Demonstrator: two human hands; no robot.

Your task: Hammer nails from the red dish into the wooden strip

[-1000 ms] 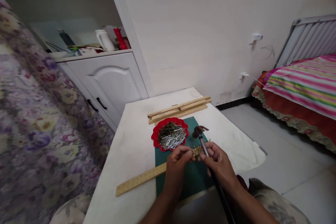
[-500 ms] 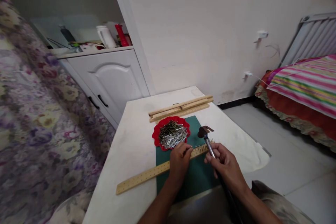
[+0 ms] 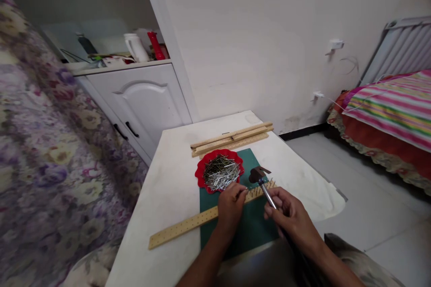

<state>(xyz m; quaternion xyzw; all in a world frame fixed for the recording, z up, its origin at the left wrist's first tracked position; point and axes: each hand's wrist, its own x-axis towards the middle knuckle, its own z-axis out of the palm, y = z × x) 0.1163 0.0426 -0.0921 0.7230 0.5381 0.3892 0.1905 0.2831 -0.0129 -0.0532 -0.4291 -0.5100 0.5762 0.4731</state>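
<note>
My left hand (image 3: 231, 206) rests on a long wooden strip (image 3: 183, 228) dotted with holes, its thumb and forefinger pinched round a nail (image 3: 246, 189) that barely shows. To the right of those fingers, several nails (image 3: 258, 190) stand up from the strip. My right hand (image 3: 290, 210) is wrapped round a claw hammer (image 3: 268, 195), whose dark head (image 3: 258, 174) is raised over the nailed part. Just beyond my left hand, a red scalloped dish (image 3: 201, 171) holds a heap of silver and brassy nails (image 3: 222, 172). A green mat (image 3: 251, 233) lies under the strip.
Several wooden strips (image 3: 232, 139) lie together at the back of the white-covered table (image 3: 171, 179). A white cabinet (image 3: 148, 98) and a flowered curtain (image 3: 74, 179) stand at left. At right is a bed (image 3: 397, 112) with a striped cover.
The hammer head has come down and a little to the left, towards the nails by my left fingers. My left hand and the strip stay where they were.
</note>
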